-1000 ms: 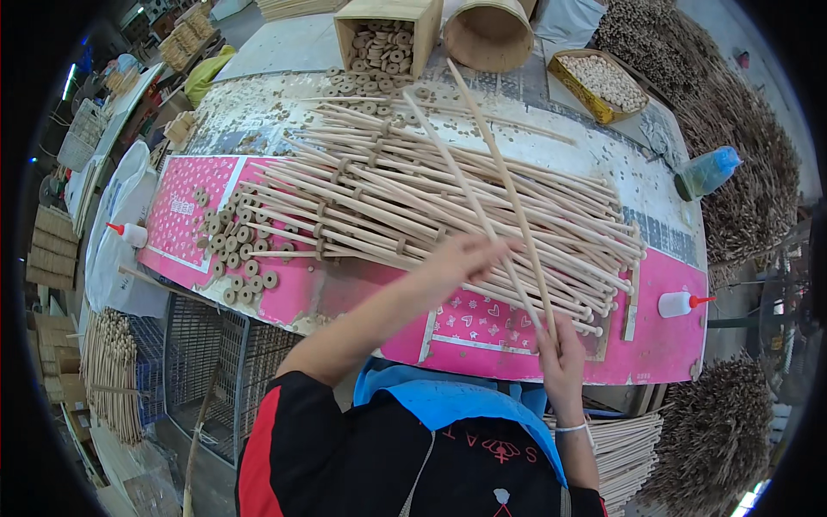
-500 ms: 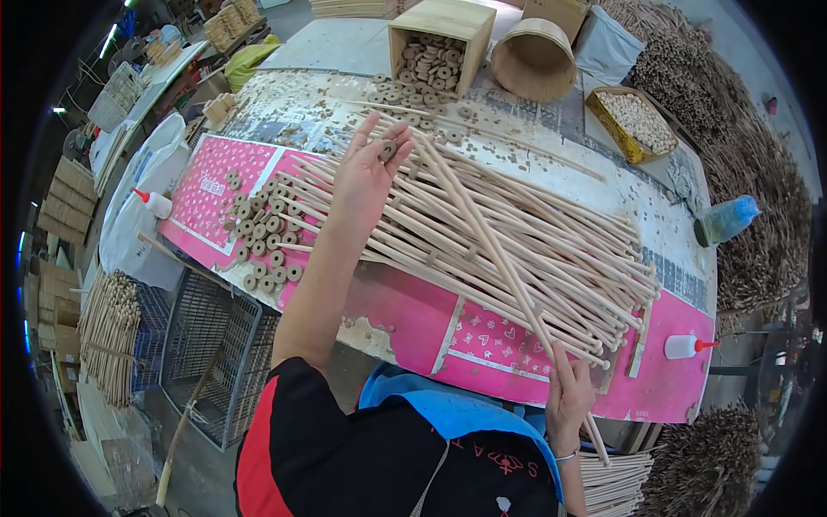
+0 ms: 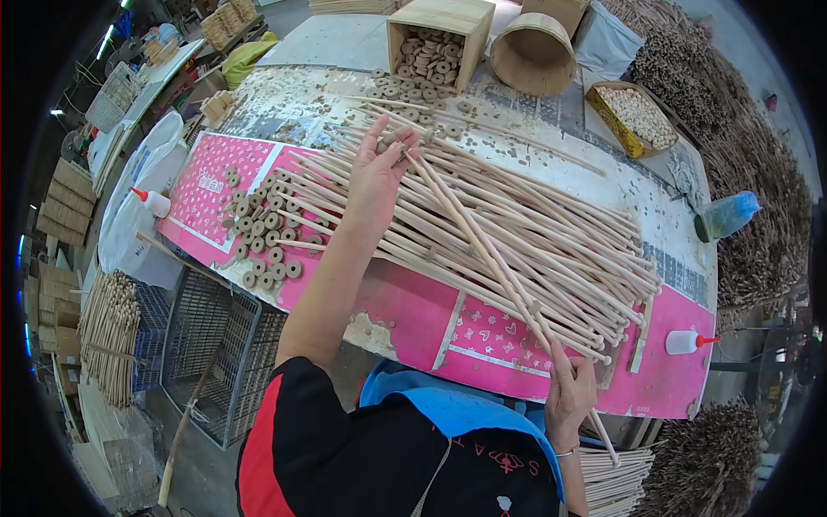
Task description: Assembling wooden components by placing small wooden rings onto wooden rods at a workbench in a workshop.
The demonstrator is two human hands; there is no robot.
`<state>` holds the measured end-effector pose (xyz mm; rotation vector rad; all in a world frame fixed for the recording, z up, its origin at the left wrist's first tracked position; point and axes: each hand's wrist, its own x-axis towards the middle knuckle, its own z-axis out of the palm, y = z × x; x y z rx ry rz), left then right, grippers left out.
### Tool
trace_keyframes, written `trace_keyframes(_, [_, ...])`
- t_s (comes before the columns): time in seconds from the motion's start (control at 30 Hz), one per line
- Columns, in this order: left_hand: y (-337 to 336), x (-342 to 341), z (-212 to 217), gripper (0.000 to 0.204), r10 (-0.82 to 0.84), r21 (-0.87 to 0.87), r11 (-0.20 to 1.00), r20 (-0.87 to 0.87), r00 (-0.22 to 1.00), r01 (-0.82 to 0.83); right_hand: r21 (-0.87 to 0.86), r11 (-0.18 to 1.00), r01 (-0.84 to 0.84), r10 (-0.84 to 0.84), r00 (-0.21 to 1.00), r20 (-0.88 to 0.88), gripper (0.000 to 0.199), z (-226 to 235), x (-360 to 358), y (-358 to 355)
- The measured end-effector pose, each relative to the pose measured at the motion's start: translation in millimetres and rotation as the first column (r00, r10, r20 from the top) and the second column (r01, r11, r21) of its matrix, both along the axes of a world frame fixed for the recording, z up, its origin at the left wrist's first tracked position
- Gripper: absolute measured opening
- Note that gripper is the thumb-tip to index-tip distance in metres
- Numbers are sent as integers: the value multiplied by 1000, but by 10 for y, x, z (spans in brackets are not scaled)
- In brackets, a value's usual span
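Note:
My right hand (image 3: pixel 570 392) is closed around a long, thin wooden stick (image 3: pixel 488 252) that slants across the bundle to my left hand, its knobbed lower end poking out below. At the stick's upper end, my left hand (image 3: pixel 376 177) has its fingers curled around a small wooden ring (image 3: pixel 392 146). Whether the stick has entered the ring cannot be made out. Beneath lie many pale knob-ended sticks (image 3: pixel 551 241), side by side, a few with rings on them. Loose brown wooden rings (image 3: pixel 258 228) are heaped left of the sticks.
A wooden box of rings (image 3: pixel 441 39), a round wooden tub (image 3: pixel 534 59) and a yellow box of small pale pieces (image 3: pixel 633 121) stand at the back. Glue bottles (image 3: pixel 153 202) with red tips are at both sides. A grey plastic crate (image 3: pixel 220 353) sits on the floor at left.
My left hand has shifted slightly right and down, bringing the ring to the stick's upper end. The slanting stick has moved a little downward with my right hand, which hardly moved.

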<state>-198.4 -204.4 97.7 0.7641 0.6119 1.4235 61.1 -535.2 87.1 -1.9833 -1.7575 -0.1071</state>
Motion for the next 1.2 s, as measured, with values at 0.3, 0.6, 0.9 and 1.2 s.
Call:
trace_keyframes(0.3, [23, 15, -13, 60, 37, -40, 998, -161, 986, -44, 12, 1000, -13, 12, 999, 42, 46, -46, 40, 12])
trace_keyframes(0.6, [-16, 158, -145, 76, 168, 205, 973, -322, 932, -104, -60, 998, 24, -32, 990, -139, 43, -50, -20, 85])
trace_keyframes(0.9, [-401, 495, 145, 76, 360, 286, 900, -61, 931, -330, -102, 991, 88, -129, 832, -539, 10, -69, -67, 129])
trace_keyframes(1.2, [-729, 573, 288, 78, 350, 211, 909, 84, 933, -360, 62, 984, 165, -104, 825, -556, 14, 28, -250, 369])
